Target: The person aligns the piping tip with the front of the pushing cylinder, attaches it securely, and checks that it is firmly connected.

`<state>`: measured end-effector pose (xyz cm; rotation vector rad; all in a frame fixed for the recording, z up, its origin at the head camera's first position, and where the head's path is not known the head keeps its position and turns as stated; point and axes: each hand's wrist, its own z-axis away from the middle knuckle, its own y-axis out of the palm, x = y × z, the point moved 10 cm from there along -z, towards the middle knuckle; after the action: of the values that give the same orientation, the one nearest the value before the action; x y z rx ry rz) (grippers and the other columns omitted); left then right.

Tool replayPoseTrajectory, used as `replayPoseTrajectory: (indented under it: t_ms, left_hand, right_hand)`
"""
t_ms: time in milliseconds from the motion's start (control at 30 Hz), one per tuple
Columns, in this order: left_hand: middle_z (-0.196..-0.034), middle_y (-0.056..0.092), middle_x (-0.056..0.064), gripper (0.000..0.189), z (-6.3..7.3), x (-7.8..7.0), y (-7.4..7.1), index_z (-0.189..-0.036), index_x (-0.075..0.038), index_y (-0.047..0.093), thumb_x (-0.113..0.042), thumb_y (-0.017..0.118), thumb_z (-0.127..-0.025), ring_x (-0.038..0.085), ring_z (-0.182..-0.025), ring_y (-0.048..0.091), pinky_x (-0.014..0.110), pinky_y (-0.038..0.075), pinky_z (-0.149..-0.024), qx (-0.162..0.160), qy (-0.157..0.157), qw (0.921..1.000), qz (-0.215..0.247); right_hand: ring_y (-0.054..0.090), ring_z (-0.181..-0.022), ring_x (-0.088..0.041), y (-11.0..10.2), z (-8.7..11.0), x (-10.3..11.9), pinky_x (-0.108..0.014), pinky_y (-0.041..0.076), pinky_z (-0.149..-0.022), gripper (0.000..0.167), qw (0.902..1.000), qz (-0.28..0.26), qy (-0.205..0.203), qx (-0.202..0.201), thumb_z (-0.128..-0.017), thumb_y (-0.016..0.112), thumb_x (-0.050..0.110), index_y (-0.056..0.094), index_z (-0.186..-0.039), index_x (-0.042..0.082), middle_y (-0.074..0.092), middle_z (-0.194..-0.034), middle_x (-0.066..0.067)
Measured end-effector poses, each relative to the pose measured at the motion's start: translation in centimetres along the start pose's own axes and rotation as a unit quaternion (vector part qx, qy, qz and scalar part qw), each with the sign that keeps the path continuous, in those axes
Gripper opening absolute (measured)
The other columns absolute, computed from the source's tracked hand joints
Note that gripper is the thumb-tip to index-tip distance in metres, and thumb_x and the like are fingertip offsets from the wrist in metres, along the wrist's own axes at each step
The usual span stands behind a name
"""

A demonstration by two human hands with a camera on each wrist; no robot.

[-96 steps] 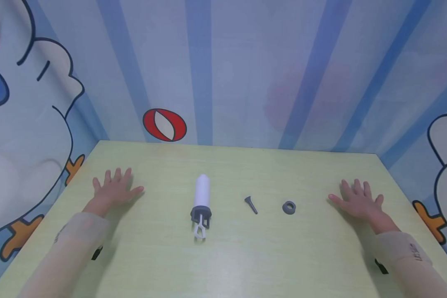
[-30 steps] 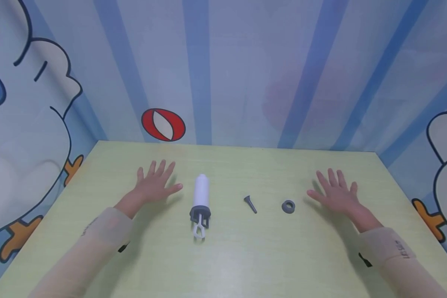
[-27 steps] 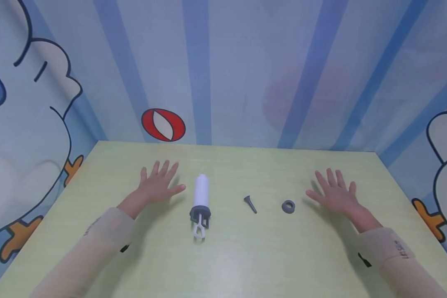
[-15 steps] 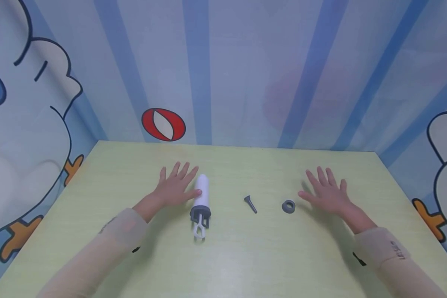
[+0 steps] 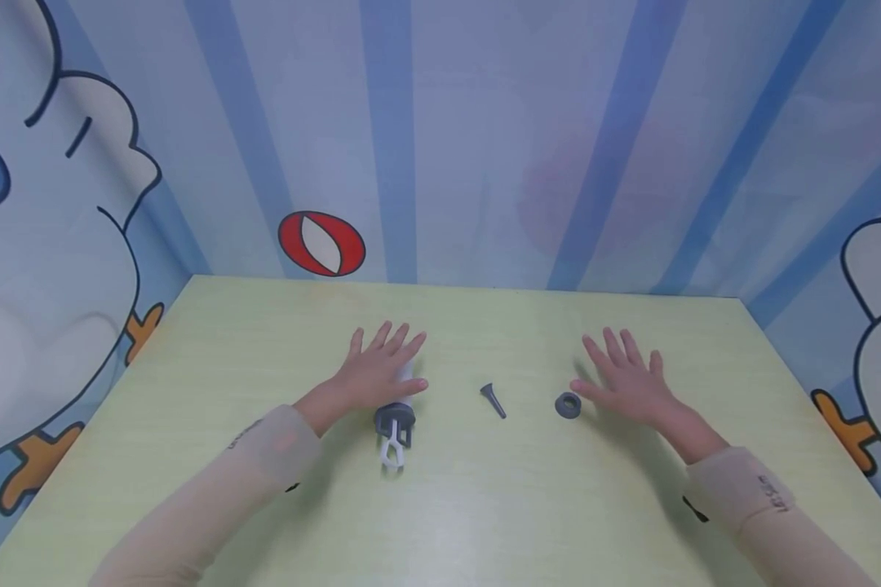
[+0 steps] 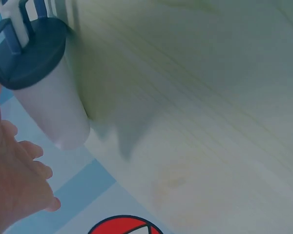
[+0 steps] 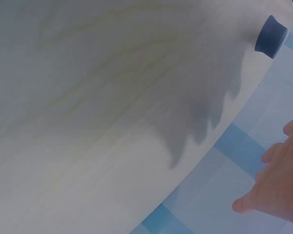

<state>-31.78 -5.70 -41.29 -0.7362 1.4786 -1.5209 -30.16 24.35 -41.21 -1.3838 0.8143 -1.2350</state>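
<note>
Hovering over the white tube [image 6: 61, 109], the left grip [image 5: 374, 377] is released, fingers spread, hiding much of it; contact cannot be told. The tube lies on its side on the worktop [image 5: 484, 505], its grey collar [image 6: 44, 68] and white handle [image 5: 394, 430] toward the person. Right of the tube lies a grey pin [image 5: 494, 401]; farther right of it is a grey ring [image 7: 271, 36], with the right grip [image 5: 634, 391] just beyond, likewise released and splayed. A low sideways brush of the left palm could roll or swivel the tube, since nothing pins it; a stray right thumb might skid the ring. As for containers, the tube's wall hides any contents, while the pin lies outside both tube and ring.
</note>
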Motion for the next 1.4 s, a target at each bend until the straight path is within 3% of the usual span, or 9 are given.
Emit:
replayPoseTrajectory:
  t_ms: [533,800,967,1133,1400]
  left_hand:
    - [-0.149,0.011,0.008,0.071,-0.8,-4.1,0.3,-0.143,-0.025,0.012,-0.059,0.037,-0.085,0.031,-0.137,0.004,0.059,-0.001,-0.103,0.013,0.055,0.9982,-0.018]
    - [-0.147,0.02,0.007,0.07,-1.5,-5.6,0.5,-0.142,-0.025,0.016,-0.057,0.04,-0.085,0.031,-0.136,0.01,0.057,0.004,-0.104,0.025,0.07,0.9966,-0.034]
    - [-0.14,0.035,0.006,0.067,-2.1,-6.8,0.4,-0.14,-0.023,0.025,-0.051,0.049,-0.084,0.027,-0.131,0.027,0.054,0.014,-0.103,0.035,0.086,0.9955,-0.014]
    - [-0.129,0.049,0.002,0.063,-2.9,-7.7,0.4,-0.137,-0.023,0.033,-0.043,0.057,-0.082,0.019,-0.12,0.044,0.045,0.031,-0.097,0.052,0.101,0.9936,0.001]
    - [-0.121,0.056,-0.001,0.055,-3.9,-8.3,0.9,-0.133,-0.025,0.04,-0.032,0.059,-0.082,0.014,-0.11,0.052,0.033,0.04,-0.09,0.098,0.091,0.9892,0.059]
  right_hand:
    - [-0.007,-0.134,-0.038,0.7,0.1,2.1,-0.067,-0.003,-0.095,0.081,0.9995,0.008,-0.029,-0.008,-0.082,0.041,0.061,0.014,-0.143,0.014,0.001,-0.147,-0.02]
    - [-0.006,-0.135,-0.037,1.2,0.1,2.9,-0.067,-0.004,-0.095,0.083,0.9993,-0.002,-0.036,-0.002,-0.081,0.042,0.062,0.015,-0.143,0.014,0.001,-0.148,-0.019]
    - [-0.002,-0.135,-0.038,1.6,0.1,3.3,-0.067,0.0,-0.095,0.084,0.9988,0.005,-0.047,-0.007,-0.08,0.044,0.062,0.016,-0.142,0.013,0.003,-0.147,-0.019]
    - [0.006,-0.133,-0.041,1.7,0.3,3.9,-0.068,0.006,-0.094,0.085,0.9978,0.014,-0.064,-0.012,-0.079,0.047,0.061,0.019,-0.142,0.012,0.008,-0.146,-0.022]
    - [0.016,-0.13,-0.044,1.3,0.7,4.7,-0.066,0.017,-0.093,0.084,0.9956,0.006,-0.091,-0.025,-0.078,0.054,0.055,0.023,-0.14,0.007,0.016,-0.143,-0.025]
